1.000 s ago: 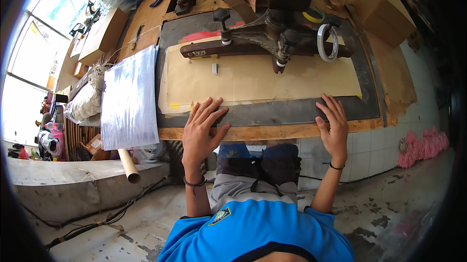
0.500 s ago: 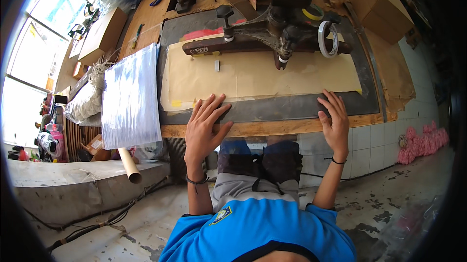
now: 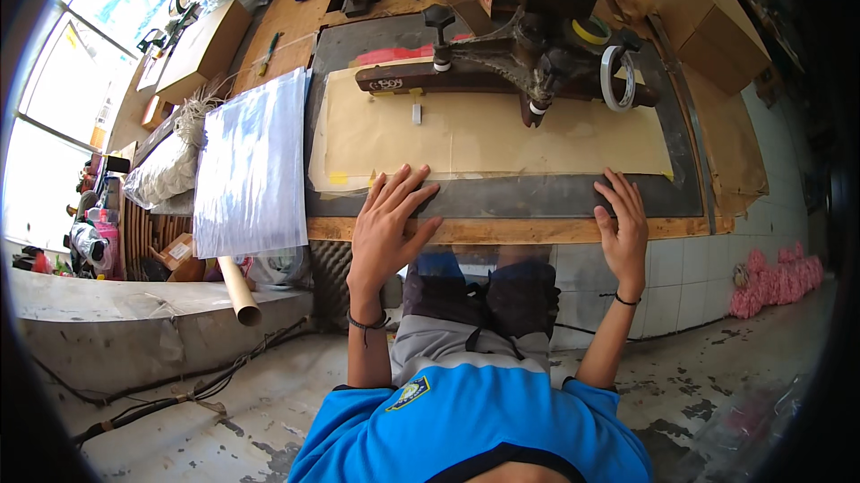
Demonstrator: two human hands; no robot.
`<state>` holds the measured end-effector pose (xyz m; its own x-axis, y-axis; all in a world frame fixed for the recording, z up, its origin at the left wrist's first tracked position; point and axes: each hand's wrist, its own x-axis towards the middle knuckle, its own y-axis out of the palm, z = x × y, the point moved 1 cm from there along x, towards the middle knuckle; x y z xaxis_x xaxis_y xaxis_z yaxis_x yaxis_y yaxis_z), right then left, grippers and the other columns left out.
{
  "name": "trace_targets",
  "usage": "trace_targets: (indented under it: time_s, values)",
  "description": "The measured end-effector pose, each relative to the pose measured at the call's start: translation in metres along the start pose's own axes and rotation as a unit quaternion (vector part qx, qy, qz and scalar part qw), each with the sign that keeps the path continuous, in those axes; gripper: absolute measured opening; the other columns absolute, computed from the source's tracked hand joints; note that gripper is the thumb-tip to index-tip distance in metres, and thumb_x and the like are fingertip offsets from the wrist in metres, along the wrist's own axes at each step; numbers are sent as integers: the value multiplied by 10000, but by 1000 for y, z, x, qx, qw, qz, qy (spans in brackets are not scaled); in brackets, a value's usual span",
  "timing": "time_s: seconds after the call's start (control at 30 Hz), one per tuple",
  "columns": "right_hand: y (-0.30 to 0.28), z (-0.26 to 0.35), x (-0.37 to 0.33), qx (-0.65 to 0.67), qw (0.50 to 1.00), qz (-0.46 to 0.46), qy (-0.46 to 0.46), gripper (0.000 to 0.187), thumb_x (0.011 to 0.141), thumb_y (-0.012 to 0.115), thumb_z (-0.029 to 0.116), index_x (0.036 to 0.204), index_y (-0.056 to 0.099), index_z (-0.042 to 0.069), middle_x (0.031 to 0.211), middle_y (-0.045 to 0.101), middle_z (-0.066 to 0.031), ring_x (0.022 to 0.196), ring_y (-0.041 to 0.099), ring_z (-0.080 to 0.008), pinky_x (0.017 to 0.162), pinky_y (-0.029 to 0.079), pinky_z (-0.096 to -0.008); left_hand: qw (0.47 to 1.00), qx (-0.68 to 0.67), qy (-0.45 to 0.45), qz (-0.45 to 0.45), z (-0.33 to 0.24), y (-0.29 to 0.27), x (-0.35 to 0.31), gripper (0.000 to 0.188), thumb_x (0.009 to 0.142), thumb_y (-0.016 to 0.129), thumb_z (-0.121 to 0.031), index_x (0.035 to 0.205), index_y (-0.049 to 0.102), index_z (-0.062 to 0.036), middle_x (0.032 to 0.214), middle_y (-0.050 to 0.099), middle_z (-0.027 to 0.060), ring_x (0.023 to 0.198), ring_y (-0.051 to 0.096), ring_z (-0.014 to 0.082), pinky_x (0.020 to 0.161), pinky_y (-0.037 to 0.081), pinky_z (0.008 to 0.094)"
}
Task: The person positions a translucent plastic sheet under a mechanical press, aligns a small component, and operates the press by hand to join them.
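Note:
My left hand [image 3: 388, 230] lies with its fingers spread over the dark grey mat [image 3: 520, 199] at the table's front edge, fingertips by the near edge of a tan paper sheet [image 3: 528, 147]. Farther right, my right hand [image 3: 624, 237] is also open, fingers stretched toward the paper's near right corner. A see-through film appears to lie under both hands and past the wooden edge; its outline is hard to make out. Across the back of the paper stands a dark metal press with a long bar [image 3: 484, 84]. A small pale tab [image 3: 417, 114] rests on the paper before it.
Left of the mat lies a stack of clear plastic sheets [image 3: 251, 169], overhanging the table edge. A cardboard tube [image 3: 240, 293] sticks out below it. Tape rolls [image 3: 618, 78] hang on the press. Cardboard boxes [image 3: 712, 26] stand at the back right; pink bundles [image 3: 775, 281] lie on the floor.
The whole view has shifted slightly, so the table sits a little farther right. Both hands keep nearly the same places and spread.

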<state>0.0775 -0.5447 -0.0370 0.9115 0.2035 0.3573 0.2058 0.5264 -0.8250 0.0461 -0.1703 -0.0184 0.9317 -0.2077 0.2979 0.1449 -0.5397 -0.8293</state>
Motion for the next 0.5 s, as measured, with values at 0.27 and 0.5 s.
trace_targets:
  time_s: [0.27,0.5]
  values:
    - [1,0,1,1,1000,-12,-3,384,1036,578,385,1252,699,91,1472,585,-93,1403,502,-318,1223,320,-517,1000,2,-7,4,0,0,0,474,889,742,-305,1321,678,-121,1500,572,75,1446,455,328,1243,277,502]
    - [3,1,1,-1,1000,-22,4,363,1032,588,367,1228,707,85,1452,603,-91,1387,519,-319,1221,325,-517,1000,10,-1,1,1,1,0,468,890,742,-307,1312,682,-113,1495,575,74,1443,459,327,1240,277,509]
